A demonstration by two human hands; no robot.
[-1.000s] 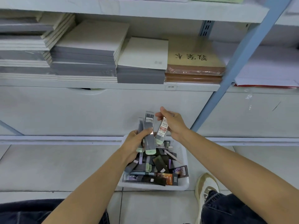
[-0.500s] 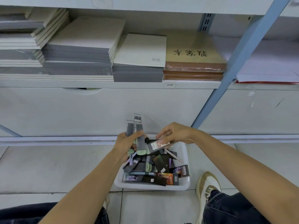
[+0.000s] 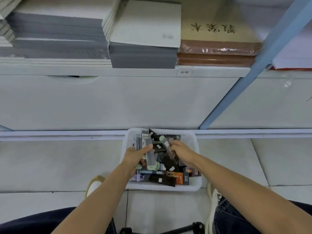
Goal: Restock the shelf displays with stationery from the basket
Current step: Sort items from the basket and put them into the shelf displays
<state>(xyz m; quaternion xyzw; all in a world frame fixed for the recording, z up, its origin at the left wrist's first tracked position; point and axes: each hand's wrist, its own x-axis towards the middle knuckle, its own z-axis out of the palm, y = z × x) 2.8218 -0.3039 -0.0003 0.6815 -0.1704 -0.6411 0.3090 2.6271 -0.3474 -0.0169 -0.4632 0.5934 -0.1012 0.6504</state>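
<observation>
Head view looks down on one white basket (image 3: 162, 189) on the floor, set against the foot of the shelf (image 3: 118, 71); both hands are over it. The left hand (image 3: 135, 157) has its fingers clenched round a fanned bundle (image 3: 150, 154) of slim packs, held upright; the right hand (image 3: 183, 153) pinches one green-capped pack (image 3: 166, 144), tilted, just beside the bundle, its lower end hidden by the hand.

The bundle is the likely trouble: it is splayed and gripped only across its middle, so wedging another pack in could push an outer one loose, back into the basket or onto the floor; the wrappers look glossy and probably slippery; lifting the pinched pack might also drag up a neighbour lying over it.

Counted: one basket; one pack in the right hand; three or four in the bundle, since overlap hides the edges; a dozen or more loose packs (image 3: 168, 179), too jumbled for an exact count; at least four stacks on the shelf, one of them brown (image 3: 217, 54).
</observation>
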